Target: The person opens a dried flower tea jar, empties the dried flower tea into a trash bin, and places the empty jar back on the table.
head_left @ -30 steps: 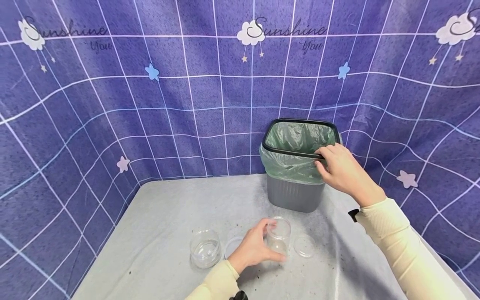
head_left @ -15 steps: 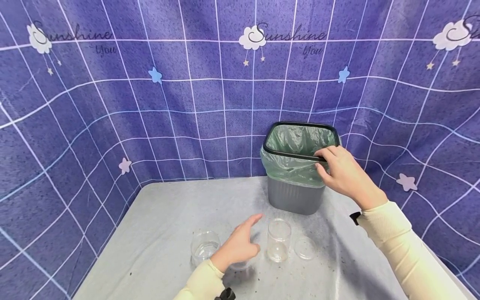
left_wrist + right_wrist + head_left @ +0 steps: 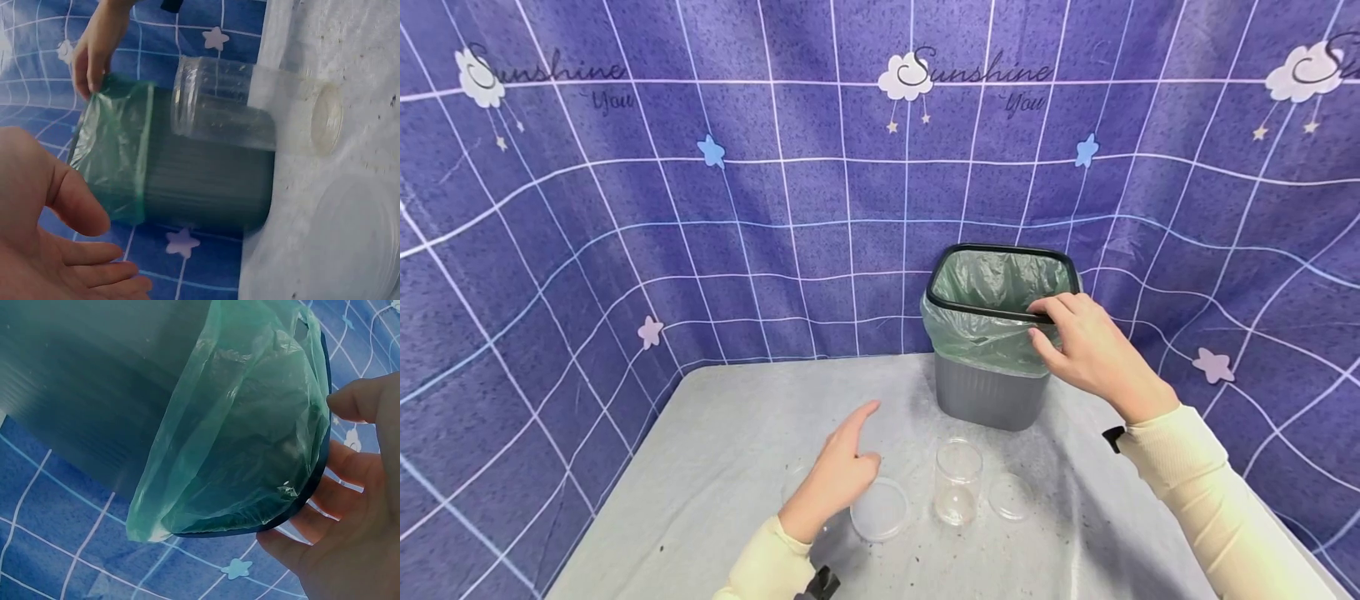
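Observation:
My right hand [image 3: 1078, 346] holds the black rim [image 3: 985, 310] of a grey trash bin [image 3: 988, 392] lined with a green plastic bag [image 3: 977, 337]. In the right wrist view its thumb [image 3: 356, 403] lies on the bag's side and the fingers curl at the rim. My left hand [image 3: 835, 479] is held over the table with nothing in it, index finger extended. It mostly hides a clear round bowl [image 3: 793, 482]. Just right of that hand a large clear lid [image 3: 880, 510] lies flat. A clear plastic jar [image 3: 958, 483] stands upright without a lid.
A smaller clear lid [image 3: 1011, 497] lies right of the jar. Dark specks are scattered over the grey-white table cover [image 3: 760, 408]. A purple gridded curtain [image 3: 805, 192] hangs behind and at both sides, close to the bin.
My left hand has let go of the clear jar, which stands where it was, and moved left over the large lid to the bowl. My right hand stays on the bin's rim.

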Demonstrator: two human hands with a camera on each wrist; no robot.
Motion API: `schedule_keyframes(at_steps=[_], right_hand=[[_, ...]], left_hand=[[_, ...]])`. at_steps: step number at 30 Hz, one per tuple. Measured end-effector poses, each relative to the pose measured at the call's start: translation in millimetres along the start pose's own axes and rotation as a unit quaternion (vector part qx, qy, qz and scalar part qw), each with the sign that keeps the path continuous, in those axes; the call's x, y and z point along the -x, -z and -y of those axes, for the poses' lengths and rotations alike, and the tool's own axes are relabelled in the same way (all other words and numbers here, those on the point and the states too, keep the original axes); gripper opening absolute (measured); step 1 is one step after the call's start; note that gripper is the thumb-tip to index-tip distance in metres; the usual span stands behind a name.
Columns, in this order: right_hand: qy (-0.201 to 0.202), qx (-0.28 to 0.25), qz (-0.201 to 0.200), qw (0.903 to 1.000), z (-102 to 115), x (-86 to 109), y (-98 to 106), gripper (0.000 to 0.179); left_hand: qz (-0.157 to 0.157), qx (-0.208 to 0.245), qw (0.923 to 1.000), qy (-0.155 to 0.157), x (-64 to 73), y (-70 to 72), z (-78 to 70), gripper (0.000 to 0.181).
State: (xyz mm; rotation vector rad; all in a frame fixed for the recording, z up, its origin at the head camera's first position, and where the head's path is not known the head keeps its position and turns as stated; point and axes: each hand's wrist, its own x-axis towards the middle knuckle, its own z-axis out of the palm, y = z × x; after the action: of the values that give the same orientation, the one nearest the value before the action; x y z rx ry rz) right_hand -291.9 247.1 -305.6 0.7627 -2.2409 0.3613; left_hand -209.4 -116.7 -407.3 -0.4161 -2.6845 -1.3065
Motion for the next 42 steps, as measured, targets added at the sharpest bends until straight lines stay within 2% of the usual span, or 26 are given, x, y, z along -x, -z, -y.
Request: schedule_keyframes(at_steps=[5,10,16,25,29,37,42], right_hand=[[0.0,-0.004,-0.006,1.0,2.7,1.3,3.1,0.028],[-0.001,-0.007,-0.006,1.0,4.5,2.5,4.6,0.029],[-0.004,-0.005,-0.008,0.9999,5.1,4.3,7.3,0.033],[-0.013,0.0,-0.033,0.9994,9.8,13.6,19.6,0.036],[-0.017,-0.001,-0.037,0.9992,12.6,18.6,25.3,0.04],[-0.012,0.003,-0.04,0.9991,15.0,26.6,33.8,0.053],[-0.011,0.012,-0.04,0.9991,15.4,38.1,39.1,0.057]], left_hand=[[-0.035,-0.01,0.9993,0.01,2.1,18.4,4.0,0.074],[-0.065,-0.054,0.9961,0.024,3.5,39.1,10.4,0.075],[-0.077,-0.097,0.9922,0.015,4.7,58.0,18.9,0.074],[-0.102,-0.141,0.9846,-0.011,8.4,77.2,30.5,0.07],[-0.103,-0.155,0.9824,-0.017,11.5,85.4,34.1,0.07],[-0.105,-0.175,0.9789,-0.008,17.1,98.6,41.6,0.074],[-0.105,-0.196,0.9749,0.004,20.9,105.2,43.1,0.077]])
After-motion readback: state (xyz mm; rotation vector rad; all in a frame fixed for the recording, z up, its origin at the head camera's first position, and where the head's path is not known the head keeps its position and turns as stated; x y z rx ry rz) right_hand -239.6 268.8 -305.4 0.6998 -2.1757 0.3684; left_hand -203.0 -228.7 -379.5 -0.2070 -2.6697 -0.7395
